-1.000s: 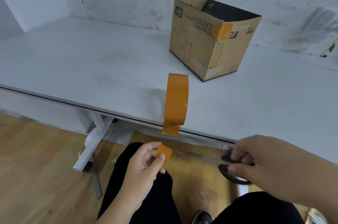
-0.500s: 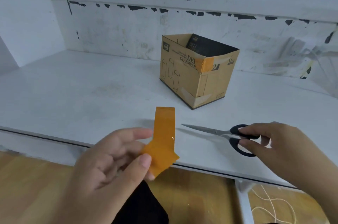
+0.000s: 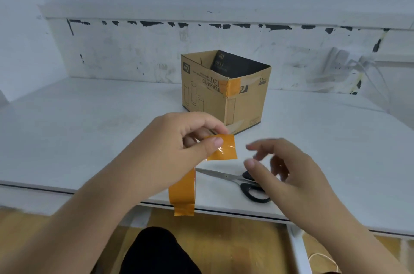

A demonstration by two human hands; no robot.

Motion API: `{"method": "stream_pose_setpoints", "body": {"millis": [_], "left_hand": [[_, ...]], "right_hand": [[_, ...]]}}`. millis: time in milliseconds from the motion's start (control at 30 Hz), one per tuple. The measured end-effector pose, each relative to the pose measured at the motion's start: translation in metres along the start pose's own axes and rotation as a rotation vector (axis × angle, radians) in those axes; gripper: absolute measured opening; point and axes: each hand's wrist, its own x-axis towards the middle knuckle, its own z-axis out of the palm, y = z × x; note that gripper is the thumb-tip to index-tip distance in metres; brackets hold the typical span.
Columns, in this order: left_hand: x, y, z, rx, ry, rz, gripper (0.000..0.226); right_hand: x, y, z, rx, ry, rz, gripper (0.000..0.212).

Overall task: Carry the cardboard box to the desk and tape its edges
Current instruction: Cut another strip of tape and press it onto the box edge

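An open cardboard box (image 3: 244, 103) stands on the white desk (image 3: 89, 121), near the back wall, with an orange tape patch on its upper front corner. My left hand (image 3: 179, 146) pinches a cut piece of orange tape (image 3: 224, 148) between thumb and fingers, in front of the box. The orange tape roll (image 3: 182, 193) stands on edge at the desk's front edge, partly hidden under my left hand, its loose end hanging over the edge. My right hand (image 3: 284, 170) hovers open and blurred above the scissors (image 3: 242, 182), which lie flat on the desk.
A scuffed white wall (image 3: 134, 54) runs behind the desk. Cables (image 3: 369, 72) hang at the back right. Below the desk edge I see wooden floor (image 3: 235, 247), a white desk leg (image 3: 298, 251) and my dark trouser leg (image 3: 156, 253).
My right hand has let go of the scissors, which now lie on the desk. My left hand has lifted the cut tape piece forward toward the box. The camera tilted upward.
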Motion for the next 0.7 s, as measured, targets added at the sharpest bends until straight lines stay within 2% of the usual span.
{"method": "stream_pose_setpoints", "body": {"millis": [100,200,300,433,533,700], "left_hand": [[0.009,0.006,0.005,0.051,-0.058,0.031,0.023],[0.015,0.007,0.006,0.060,-0.086,0.053,0.027],[0.021,0.005,0.003,0.096,-0.090,0.056,0.027],[0.035,-0.001,-0.005,0.123,-0.103,0.027,0.019],[0.053,-0.010,-0.010,0.073,-0.090,0.005,0.004],[0.080,-0.028,-0.010,0.111,-0.041,0.052,0.006]], "right_hand": [[0.011,-0.026,-0.004,0.110,-0.025,-0.050,0.028],[0.019,-0.036,-0.005,0.129,-0.016,-0.047,0.009],[0.024,-0.034,-0.005,0.181,0.001,-0.003,0.013],[0.037,-0.032,-0.002,0.164,0.049,0.043,0.017],[0.055,-0.029,-0.001,0.146,0.075,0.068,0.016],[0.084,-0.020,-0.003,0.143,0.011,0.058,0.010]]}}
